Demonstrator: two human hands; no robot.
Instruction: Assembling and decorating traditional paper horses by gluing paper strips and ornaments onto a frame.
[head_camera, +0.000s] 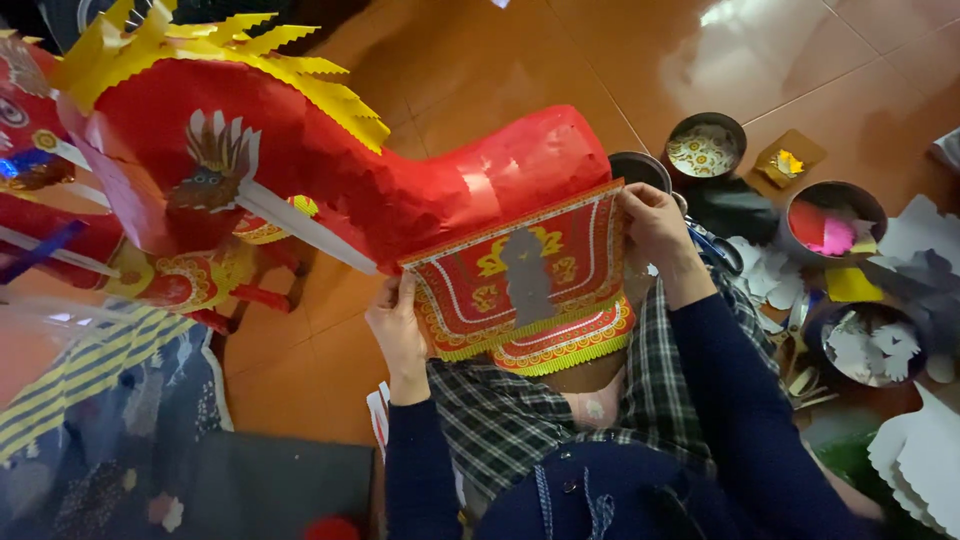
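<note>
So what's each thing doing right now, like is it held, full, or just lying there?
Left hand: gripping the panel's left edge.
Right hand: gripping the panel's top right corner.
Red and gold paper panel: held flat against the horse's body.
Red paper horse: standing on the tiled floor.
Round tin: open, patterned paper inside.
Bowl: open, holding red and pink paper.
Lower bowl: open, holding white cutouts.

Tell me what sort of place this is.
Probably a home craft workspace set up on a tiled floor. Both hands press a red patterned paper panel onto a red paper horse figure, and round tins of paper cut-outs sit beside loose white scraps.
</note>
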